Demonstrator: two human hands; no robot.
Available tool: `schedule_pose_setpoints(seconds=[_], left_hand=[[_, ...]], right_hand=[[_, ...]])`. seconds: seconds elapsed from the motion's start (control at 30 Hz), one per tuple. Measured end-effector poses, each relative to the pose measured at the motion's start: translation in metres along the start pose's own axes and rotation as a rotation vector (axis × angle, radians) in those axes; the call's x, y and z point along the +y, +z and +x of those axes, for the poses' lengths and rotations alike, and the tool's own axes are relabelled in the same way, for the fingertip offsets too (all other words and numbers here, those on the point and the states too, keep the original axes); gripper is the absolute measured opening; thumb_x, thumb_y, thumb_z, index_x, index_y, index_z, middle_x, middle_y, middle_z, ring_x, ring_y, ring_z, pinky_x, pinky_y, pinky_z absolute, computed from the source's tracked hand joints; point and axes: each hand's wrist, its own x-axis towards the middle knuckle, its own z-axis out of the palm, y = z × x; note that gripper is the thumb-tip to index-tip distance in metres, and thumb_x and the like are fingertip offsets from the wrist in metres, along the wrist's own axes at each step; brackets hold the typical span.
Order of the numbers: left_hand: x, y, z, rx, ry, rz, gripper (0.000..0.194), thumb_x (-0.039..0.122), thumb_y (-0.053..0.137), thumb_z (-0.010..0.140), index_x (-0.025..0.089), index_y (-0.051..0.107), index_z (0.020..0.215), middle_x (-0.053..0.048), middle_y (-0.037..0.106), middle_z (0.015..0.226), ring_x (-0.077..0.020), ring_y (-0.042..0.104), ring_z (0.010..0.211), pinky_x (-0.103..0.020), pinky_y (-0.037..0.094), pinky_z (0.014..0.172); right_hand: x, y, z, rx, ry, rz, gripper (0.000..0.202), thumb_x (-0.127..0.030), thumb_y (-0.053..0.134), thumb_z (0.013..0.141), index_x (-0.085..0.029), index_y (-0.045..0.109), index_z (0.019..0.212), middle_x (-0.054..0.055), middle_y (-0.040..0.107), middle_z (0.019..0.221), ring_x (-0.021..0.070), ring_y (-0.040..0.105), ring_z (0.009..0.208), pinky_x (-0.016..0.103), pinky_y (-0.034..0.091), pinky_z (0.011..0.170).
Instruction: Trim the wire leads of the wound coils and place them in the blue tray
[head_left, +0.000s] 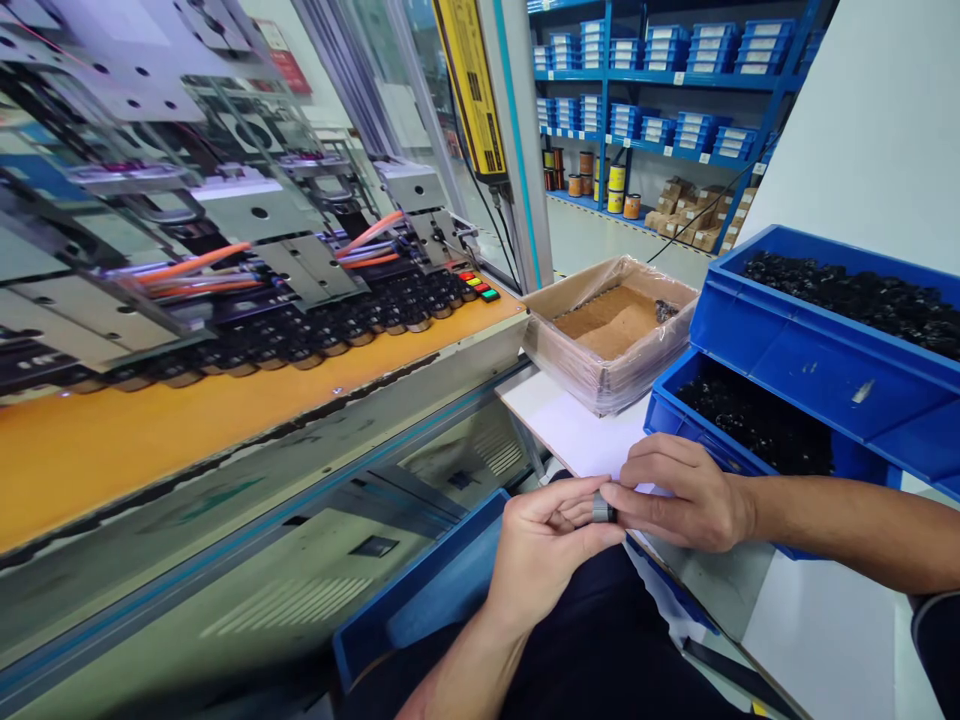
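Above my lap, my left hand pinches a small grey cylindrical part with a black end between thumb and fingers. Reaching in from the right, my right hand has its fingertips closed on the black end of the same part. The fingers cover much of it, so its exact kind is hidden. Just beyond my right hand stands a lower blue bin holding many small black parts. A larger blue bin, also full of black parts, sits above and overlaps it.
A plastic-lined cardboard box stands on the white table. To the left, a machine has an orange ledge lined with black fixtures and coloured buttons. Below is another blue bin; blue shelves stand behind.
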Motion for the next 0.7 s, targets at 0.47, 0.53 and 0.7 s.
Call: schedule_pose_setpoints(seconds=[0.47,0.53,0.7], left_hand=[[0.010,-0.014,0.002,-0.046,0.774,0.767,0.023,0.022,0.081,0.072,0.022,0.077,0.095,-0.006,0.075,0.087,-0.0164,0.072,0.074,-0.025,0.061,0.066],[0.011,-0.014,0.002,-0.028,0.862,0.852,0.019,0.019,0.078,0.076,0.020,0.076,0.095,-0.005,0.073,0.083,-0.0143,0.071,0.071,-0.022,0.059,0.064],[-0.001,-0.012,0.003,0.030,0.919,0.833,0.015,0.019,0.074,0.079,0.016,0.073,0.094,-0.005,0.071,0.078,-0.0127,0.069,0.068,-0.020,0.056,0.063]], right_hand=[[-0.014,0.000,-0.002,0.025,0.227,0.217,0.021,-0.004,0.051,0.092,-0.008,0.057,0.111,0.014,0.066,0.093,0.0188,0.063,0.088,0.035,0.060,0.076],[-0.014,0.000,-0.003,0.014,0.237,0.253,0.021,-0.004,0.050,0.092,-0.008,0.057,0.112,0.014,0.066,0.093,0.0187,0.063,0.087,0.035,0.060,0.075],[-0.008,0.002,-0.005,-0.051,0.246,0.236,0.029,-0.005,0.051,0.091,-0.012,0.057,0.119,0.012,0.066,0.096,0.0203,0.064,0.089,0.035,0.059,0.076]])
